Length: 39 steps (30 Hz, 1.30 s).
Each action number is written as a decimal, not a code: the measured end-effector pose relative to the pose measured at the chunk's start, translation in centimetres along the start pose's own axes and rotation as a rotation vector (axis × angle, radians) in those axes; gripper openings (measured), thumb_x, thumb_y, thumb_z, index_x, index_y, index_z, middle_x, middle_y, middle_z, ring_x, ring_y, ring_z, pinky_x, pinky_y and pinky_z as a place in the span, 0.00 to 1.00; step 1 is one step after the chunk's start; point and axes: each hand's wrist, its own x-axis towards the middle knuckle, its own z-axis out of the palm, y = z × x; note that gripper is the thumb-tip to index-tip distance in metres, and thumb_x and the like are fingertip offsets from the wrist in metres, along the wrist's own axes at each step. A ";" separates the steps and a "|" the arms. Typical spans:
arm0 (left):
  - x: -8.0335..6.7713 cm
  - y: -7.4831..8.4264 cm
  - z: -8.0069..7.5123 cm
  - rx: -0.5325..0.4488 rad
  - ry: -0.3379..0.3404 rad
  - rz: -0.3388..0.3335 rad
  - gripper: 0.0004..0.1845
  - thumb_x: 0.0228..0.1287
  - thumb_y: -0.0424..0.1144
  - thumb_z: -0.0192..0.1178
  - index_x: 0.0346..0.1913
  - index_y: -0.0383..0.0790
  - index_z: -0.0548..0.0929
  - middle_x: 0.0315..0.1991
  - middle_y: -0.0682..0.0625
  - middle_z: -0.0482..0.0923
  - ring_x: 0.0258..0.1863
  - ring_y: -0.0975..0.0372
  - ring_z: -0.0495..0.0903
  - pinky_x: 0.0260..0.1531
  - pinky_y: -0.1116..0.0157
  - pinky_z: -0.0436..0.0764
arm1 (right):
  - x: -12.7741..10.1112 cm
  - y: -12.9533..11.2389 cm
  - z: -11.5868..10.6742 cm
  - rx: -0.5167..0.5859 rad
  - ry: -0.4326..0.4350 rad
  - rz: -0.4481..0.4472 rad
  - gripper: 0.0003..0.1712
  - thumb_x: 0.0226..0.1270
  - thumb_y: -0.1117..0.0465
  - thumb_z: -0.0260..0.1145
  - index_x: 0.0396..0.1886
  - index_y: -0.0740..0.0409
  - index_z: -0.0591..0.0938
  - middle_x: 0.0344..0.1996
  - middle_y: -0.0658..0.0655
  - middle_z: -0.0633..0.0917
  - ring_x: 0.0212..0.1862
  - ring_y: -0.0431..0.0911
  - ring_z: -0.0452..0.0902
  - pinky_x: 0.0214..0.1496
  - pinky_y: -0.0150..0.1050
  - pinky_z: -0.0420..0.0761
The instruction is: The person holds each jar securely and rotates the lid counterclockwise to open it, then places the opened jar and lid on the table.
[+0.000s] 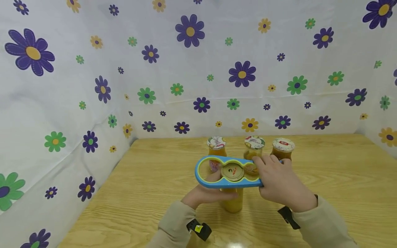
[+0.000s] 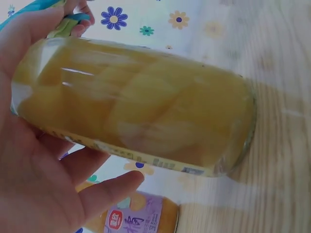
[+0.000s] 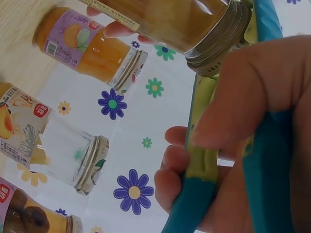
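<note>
Three more jars stand in a row at the back of the wooden desk (image 1: pixel 325 172): a left jar (image 1: pixel 216 148), a middle jar (image 1: pixel 254 146) and a right jar (image 1: pixel 283 148). A flowered cloth (image 1: pixel 186 69) hangs behind and beside.

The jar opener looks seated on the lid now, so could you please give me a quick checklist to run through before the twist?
1. Jar opener ring sits around the gold lid: ok, the lid shows centred in the middle hole.
2. Left hand grips the jar body: ok, fingers and palm wrap the glass.
3. Right hand holds the opener's handle end: ok, fingers curl round it in the right wrist view.
4. Jar base rests on the table: cannot tell, the hands hide it.
5. Room for the handle to swing: not ok, three other jars stand close behind.
6. Ring teeth bite the lid edge: cannot tell.
</note>
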 end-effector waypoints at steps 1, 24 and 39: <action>0.1 -0.2 0.0 0.003 0.002 0.002 0.37 0.49 0.29 0.65 0.62 0.40 0.60 0.58 0.49 0.64 0.57 0.66 0.62 0.58 0.66 0.60 | 0.0 -0.1 0.0 -0.008 -0.005 0.001 0.32 0.37 0.64 0.63 0.50 0.61 0.71 0.32 0.56 0.72 0.32 0.49 0.62 0.29 0.47 0.62; 0.3 0.0 0.8 -0.009 0.006 0.001 0.35 0.51 0.30 0.63 0.62 0.38 0.60 0.58 0.46 0.64 0.57 0.63 0.62 0.57 0.67 0.60 | 0.4 -0.5 -2.0 -0.167 -0.212 -0.069 0.49 0.38 0.58 0.72 0.64 0.58 0.61 0.22 0.54 0.67 0.26 0.47 0.61 0.24 0.45 0.61; -0.4 2.9 0.6 -0.050 0.025 -0.066 0.33 0.51 0.26 0.61 0.61 0.33 0.61 0.57 0.42 0.65 0.57 0.62 0.63 0.56 0.68 0.61 | 1.7 0.1 -2.8 -0.208 -0.283 -0.217 0.50 0.34 0.63 0.67 0.64 0.60 0.60 0.10 0.47 0.64 0.16 0.41 0.60 0.26 0.49 0.66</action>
